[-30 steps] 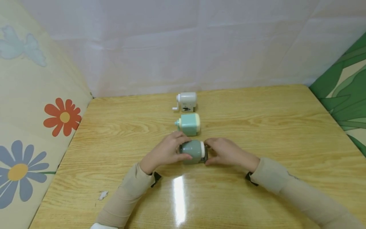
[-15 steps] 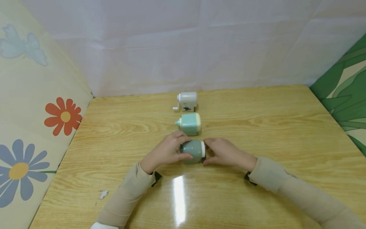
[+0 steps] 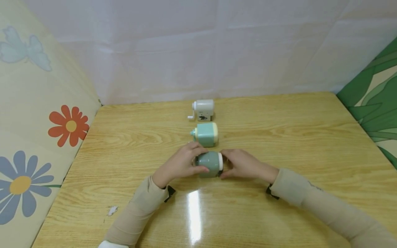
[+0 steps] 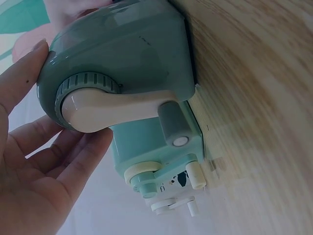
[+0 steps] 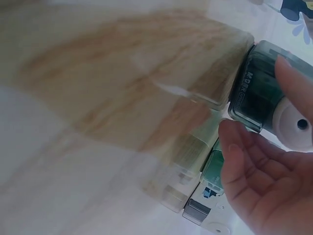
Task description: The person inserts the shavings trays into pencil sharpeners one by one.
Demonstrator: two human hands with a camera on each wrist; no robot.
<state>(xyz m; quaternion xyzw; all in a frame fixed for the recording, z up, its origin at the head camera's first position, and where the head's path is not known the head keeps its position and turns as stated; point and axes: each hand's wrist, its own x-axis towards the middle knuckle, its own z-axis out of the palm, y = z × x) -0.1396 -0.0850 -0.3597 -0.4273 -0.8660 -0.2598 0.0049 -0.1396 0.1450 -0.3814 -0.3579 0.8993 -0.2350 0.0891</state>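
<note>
A dark green crank pencil sharpener [image 3: 209,164] lies in front of me on the table. My left hand [image 3: 183,162] grips its crank end, thumb on the near side and fingers on the far side. The left wrist view shows its pale crank [image 4: 117,110] with a grey knob. At the opposite end, my right hand [image 3: 245,163] holds the dark see-through shavings drawer [image 5: 254,93] between thumb and fingers. That drawer sits in the body, beside a white round end piece [image 5: 296,122]. How firmly the right fingers press is hard to tell.
Behind it stand a mint green sharpener [image 3: 205,135] and, farther back, a white sharpener [image 3: 204,109], in one row with cranks to the left. The wooden table [image 3: 294,137] meets a white cloth backdrop [image 3: 217,51]. A torn white patch [image 3: 112,210] marks the table at left.
The drawer stuck out to the right a second ago and has slid into the sharpener, with my right hand moving slightly left. My left hand keeps its grip.
</note>
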